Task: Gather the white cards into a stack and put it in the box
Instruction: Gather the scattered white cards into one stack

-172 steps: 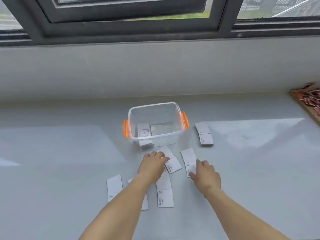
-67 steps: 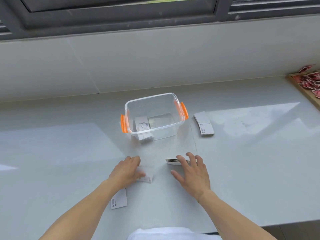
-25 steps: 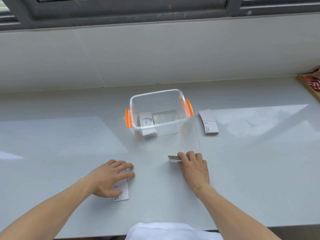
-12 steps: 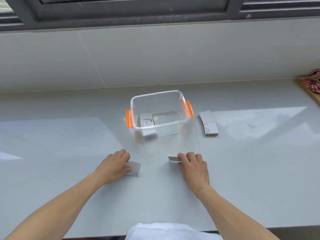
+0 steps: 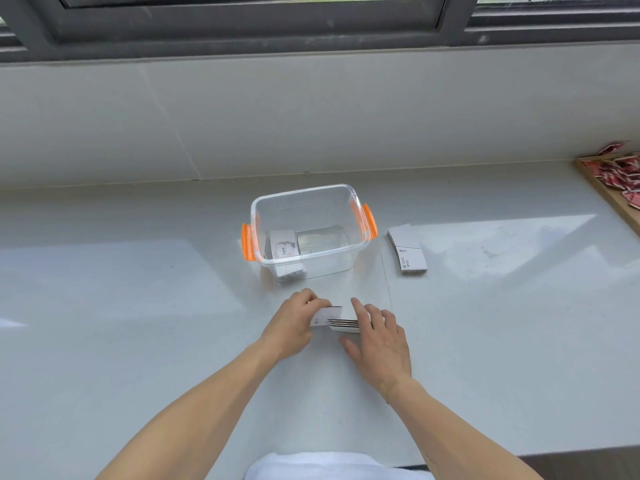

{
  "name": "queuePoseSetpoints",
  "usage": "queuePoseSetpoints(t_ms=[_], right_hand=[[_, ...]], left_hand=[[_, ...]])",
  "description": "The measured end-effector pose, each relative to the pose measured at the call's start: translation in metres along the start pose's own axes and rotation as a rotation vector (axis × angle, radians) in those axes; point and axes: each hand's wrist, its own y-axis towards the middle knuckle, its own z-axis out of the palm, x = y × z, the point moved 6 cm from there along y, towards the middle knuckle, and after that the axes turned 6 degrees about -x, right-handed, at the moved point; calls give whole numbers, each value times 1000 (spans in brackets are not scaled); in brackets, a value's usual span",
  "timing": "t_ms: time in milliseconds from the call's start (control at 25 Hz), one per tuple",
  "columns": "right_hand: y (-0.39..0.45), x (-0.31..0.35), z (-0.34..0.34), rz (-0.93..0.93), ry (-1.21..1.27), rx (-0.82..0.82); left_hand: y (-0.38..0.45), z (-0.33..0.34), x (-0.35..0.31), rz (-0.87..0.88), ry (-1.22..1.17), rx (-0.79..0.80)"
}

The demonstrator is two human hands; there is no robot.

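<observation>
A pale grey worktop runs under a dark-framed window. In front of the clear orange-handled box, the right hand presses on a card stack while the left hand pinches one white card against it. Another card pile lies right of the box, cards partly blurred inside it

We are holding one white card with our left hand against the stack under our right hand, mid-frame. The clear box is sitting just above.
</observation>
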Motion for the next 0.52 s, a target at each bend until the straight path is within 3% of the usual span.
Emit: queuePoseSetpoints(t_ms=[120, 400, 520], right_hand=[[2, 2, 0, 3, -23, -9], [4, 4, -2, 12, 9, -34], [4, 4, -5, -15, 7, -64]], left_hand=[[7, 8, -18, 17, -108, 18], [14, 23, -52, -226, -543, 10], [17, 12, -50, -307, -649, -185]])
